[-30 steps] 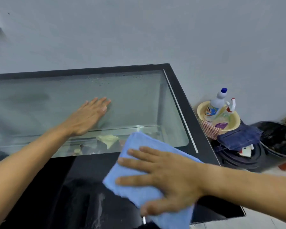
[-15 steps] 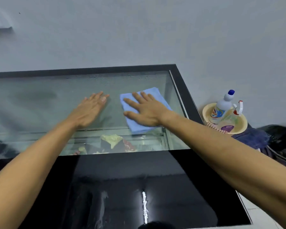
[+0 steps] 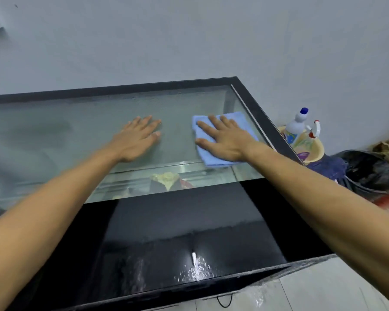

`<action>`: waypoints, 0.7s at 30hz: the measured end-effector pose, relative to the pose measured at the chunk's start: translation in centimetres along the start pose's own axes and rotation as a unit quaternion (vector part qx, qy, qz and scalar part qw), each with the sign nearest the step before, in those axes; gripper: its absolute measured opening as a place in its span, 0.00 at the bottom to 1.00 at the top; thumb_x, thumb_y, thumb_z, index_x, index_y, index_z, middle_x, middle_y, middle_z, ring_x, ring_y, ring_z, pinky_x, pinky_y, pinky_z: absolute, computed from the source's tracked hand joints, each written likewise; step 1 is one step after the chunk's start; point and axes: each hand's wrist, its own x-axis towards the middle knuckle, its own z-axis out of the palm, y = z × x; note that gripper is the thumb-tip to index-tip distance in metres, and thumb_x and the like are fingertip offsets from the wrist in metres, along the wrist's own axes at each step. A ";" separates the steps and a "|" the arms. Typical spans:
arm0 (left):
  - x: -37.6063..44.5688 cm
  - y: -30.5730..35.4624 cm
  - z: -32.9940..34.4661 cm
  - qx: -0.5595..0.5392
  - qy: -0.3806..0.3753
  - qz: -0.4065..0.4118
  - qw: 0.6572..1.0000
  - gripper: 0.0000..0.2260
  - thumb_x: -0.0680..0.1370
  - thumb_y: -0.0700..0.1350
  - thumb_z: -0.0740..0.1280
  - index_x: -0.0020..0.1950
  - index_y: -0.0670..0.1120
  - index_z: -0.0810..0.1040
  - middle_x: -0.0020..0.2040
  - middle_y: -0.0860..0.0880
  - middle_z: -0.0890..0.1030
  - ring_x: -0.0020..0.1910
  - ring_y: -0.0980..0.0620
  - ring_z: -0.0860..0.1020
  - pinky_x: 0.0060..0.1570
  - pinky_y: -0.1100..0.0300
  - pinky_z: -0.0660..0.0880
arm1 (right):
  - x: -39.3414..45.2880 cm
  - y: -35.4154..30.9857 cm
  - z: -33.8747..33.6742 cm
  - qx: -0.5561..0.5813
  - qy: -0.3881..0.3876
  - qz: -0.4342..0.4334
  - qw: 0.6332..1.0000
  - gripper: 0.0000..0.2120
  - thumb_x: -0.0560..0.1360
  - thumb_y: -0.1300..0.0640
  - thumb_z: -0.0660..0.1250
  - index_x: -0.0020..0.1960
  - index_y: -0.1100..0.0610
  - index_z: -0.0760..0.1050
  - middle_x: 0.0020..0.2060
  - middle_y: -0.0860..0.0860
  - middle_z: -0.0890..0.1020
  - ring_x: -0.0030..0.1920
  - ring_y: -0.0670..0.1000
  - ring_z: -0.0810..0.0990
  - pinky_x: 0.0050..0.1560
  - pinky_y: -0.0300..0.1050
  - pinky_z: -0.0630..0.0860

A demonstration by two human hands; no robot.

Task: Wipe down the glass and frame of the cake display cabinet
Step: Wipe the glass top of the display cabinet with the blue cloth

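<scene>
The cake display cabinet fills the middle of the head view, seen from above. Its glass top (image 3: 76, 131) is hazy and is edged by a black frame (image 3: 252, 99). My right hand (image 3: 225, 140) lies flat with straight fingers, pressing a folded blue cloth (image 3: 213, 160) onto the glass near the right frame edge. My left hand (image 3: 137, 140) rests flat on the glass, fingers straight, a hand's width left of the cloth. The near part of the top is a glossy black panel (image 3: 189, 221) with water drops at its front edge.
To the right of the cabinet a yellow basin (image 3: 316, 151) holds a white bottle with a blue cap (image 3: 296, 124) and a spray bottle (image 3: 313, 131). A dark blue cloth (image 3: 328, 167) and a black tub (image 3: 368, 171) lie beside it. A grey wall stands behind.
My right hand carried the blue cloth from the black front panel up onto the glass, then slid it right toward the frame edge. My left hand stayed flat on the glass.
</scene>
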 end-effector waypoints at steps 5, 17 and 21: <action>-0.9 0.0 -0.3 -0.013 -0.011 0.013 1.000 0.27 0.86 0.62 0.43 0.85 0.58 0.47 0.85 0.53 0.44 0.84 0.48 0.43 0.81 0.50 0.40 | -11.9 -9.1 1.5 -0.046 0.026 -0.266 0.962 0.33 0.83 0.33 0.51 0.84 0.44 0.54 0.84 0.55 0.53 0.83 0.61 0.51 0.82 0.56 0.45; -1.1 0.5 -0.1 0.004 -0.009 0.005 1.000 0.31 0.83 0.69 0.40 0.84 0.59 0.46 0.85 0.54 0.45 0.84 0.49 0.43 0.82 0.47 0.41 | -2.6 4.4 -0.7 0.008 0.010 -0.003 1.000 0.36 0.80 0.28 0.42 0.84 0.42 0.50 0.84 0.52 0.52 0.83 0.58 0.50 0.81 0.56 0.47; -1.0 0.2 -0.2 -0.038 -0.009 -0.008 0.999 0.43 0.71 0.77 0.33 0.84 0.61 0.49 0.85 0.56 0.46 0.84 0.51 0.45 0.82 0.50 0.40 | -5.1 -9.7 2.1 -0.044 0.022 -0.210 0.976 0.35 0.82 0.32 0.43 0.84 0.47 0.57 0.80 0.61 0.63 0.78 0.65 0.63 0.77 0.63 0.56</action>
